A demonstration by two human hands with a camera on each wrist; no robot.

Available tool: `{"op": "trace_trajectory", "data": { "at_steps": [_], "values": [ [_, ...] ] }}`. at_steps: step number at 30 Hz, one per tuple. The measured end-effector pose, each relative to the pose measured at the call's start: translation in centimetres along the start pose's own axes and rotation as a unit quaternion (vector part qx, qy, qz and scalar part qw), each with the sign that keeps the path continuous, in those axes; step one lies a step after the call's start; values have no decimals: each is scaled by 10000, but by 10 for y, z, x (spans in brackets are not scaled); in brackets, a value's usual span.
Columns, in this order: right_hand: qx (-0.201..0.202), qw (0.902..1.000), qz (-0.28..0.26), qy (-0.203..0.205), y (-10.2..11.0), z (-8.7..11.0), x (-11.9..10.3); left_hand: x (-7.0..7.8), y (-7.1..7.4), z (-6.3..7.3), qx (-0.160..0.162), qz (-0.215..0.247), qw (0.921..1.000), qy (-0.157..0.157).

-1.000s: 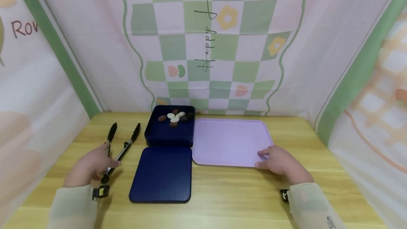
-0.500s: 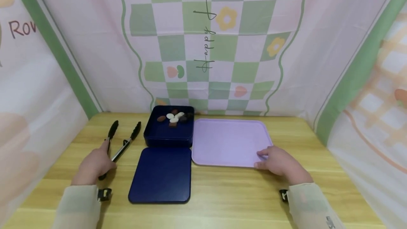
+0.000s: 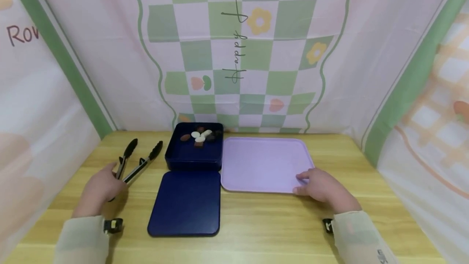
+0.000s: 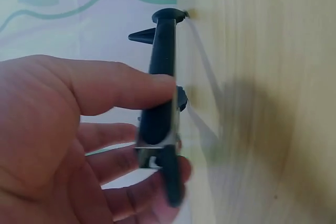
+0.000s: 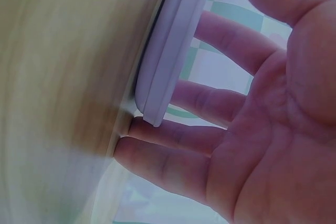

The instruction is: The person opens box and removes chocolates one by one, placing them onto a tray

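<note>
Black-and-silver tongs [image 3: 137, 170] are at the left of the head view, their spread arms pointing up the frame, away from the left hand [image 3: 100, 187], the nearer of the two, which pinches them near the joined end between thumb and curled fingers. Right of centre, the right hand [image 3: 322, 186], fingers fairly straight, touches the lilac tray's [image 3: 265, 164] lower-right corner.

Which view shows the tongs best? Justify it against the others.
The head view: the tongs show both black tips, spread apart, though the left hand hides part of the near end. The left wrist view shows them close but foreshortened; the right wrist view shows none.
</note>
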State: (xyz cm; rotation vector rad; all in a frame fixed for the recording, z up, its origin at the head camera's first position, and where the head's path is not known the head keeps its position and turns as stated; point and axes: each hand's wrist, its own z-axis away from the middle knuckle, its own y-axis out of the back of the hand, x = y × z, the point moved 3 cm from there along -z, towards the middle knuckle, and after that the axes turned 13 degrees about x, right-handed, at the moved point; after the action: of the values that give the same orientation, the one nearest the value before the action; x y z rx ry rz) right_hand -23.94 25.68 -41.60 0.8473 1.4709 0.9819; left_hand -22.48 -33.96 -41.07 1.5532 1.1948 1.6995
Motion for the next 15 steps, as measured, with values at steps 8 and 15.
{"op": "trace_trajectory", "data": {
  "at_steps": [8,15],
  "values": [
    [4,10000,8,-8,0,0,0,6,14,1,681,166,9975,-17],
    [-14,10000,22,43,-1,-2,1,15,30,6,1564,798,9828,580]
  ]
}}
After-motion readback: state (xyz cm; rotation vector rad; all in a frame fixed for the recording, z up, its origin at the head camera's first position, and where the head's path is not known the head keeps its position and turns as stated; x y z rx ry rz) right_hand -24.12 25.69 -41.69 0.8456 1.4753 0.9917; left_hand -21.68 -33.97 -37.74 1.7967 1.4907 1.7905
